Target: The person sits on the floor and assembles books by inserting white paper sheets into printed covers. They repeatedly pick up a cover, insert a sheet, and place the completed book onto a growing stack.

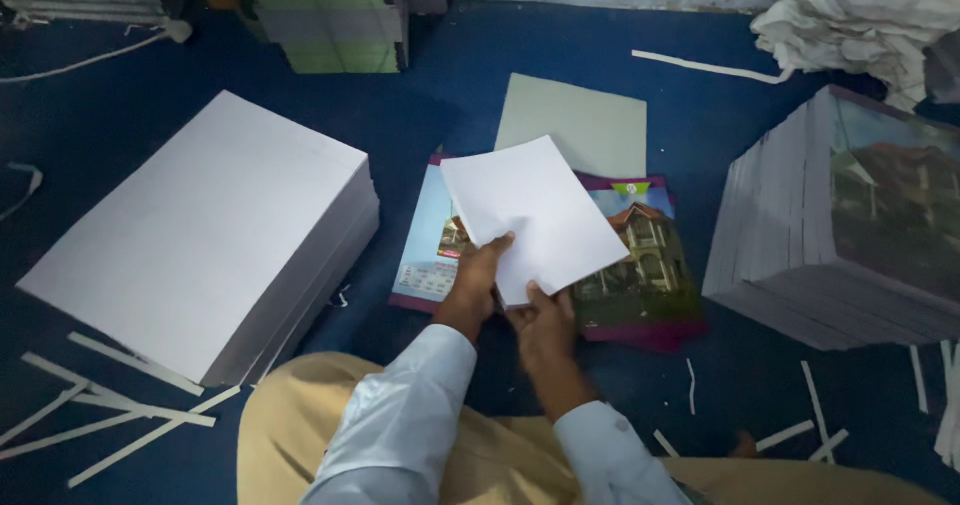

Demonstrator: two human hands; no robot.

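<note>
Sheets | thin white bundle, light and floppy, above the printed cover on the floor | your left hand and right hand pinch its near edge | support it near the corners, I judge.

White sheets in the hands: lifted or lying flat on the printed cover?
Lifted. Both hands, left hand and right hand, grip the white sheets at the near edge, tilted above the printed cover.
</note>
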